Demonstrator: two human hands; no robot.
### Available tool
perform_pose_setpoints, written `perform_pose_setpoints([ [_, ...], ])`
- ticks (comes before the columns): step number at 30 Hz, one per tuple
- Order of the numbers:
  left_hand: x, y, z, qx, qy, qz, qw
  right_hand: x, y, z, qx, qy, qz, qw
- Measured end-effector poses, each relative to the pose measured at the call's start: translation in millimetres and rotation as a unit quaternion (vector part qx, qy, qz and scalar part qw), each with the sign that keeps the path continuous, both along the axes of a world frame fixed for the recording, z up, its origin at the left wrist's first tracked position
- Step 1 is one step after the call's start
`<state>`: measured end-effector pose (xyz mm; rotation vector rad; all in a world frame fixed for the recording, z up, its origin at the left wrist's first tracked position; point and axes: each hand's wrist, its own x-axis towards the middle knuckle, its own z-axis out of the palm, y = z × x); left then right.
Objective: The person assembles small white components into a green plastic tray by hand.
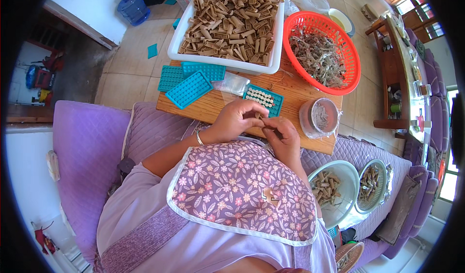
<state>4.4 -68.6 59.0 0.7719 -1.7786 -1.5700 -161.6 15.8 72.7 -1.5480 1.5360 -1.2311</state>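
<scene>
My left hand (236, 122) and my right hand (285, 136) meet above the near edge of the wooden table (295, 96). Their fingertips are closed on a small brown curled piece (260, 116), mostly covered by the fingers. Just beyond them lies a teal tray with small compartments (276, 109), several of them filled with pale round pieces (259, 96). To the right of my right hand stands a clear plastic tub (308, 128) with greyish scraps inside. Stacked teal trays (189, 90) lie to the left, beside a clear plastic bag (232, 85).
A white bin (223, 65) heaped with brown curled pieces and a red basket (356, 72) of stringy scraps stand at the back. On my right, a pale green bowl (352, 176) and a basket (360, 206) hold more pieces. A blue water jug (133, 9) stands on the floor.
</scene>
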Motion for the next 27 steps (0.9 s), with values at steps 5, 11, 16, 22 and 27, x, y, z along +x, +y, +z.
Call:
perform_pose_setpoints([
  [5,-2.8,0.7,-4.6,0.104,0.083,0.012,0.991,4.2,-3.6,-6.5,-0.03,-0.022,-0.036,0.999],
  [11,-1.1,-0.7,-6.2,0.13,0.097,-0.018,0.987,-2.3,-5.8,-4.9,-0.069,0.093,0.005,0.993],
  [16,-3.1,-3.0,0.6,0.197,0.141,-0.005,0.97,-6.6,-1.0,-10.4,-0.015,-0.027,-0.04,0.999],
  [22,-5.0,-1.2,1.1,0.246,0.168,0.008,0.955,1.6,1.5,-19.8,-0.017,-0.031,-0.072,0.997],
  [27,-5.9,-0.4,-4.1,0.239,0.174,0.011,0.955,-0.3,-0.3,-24.9,-0.057,0.128,-0.017,0.99],
])
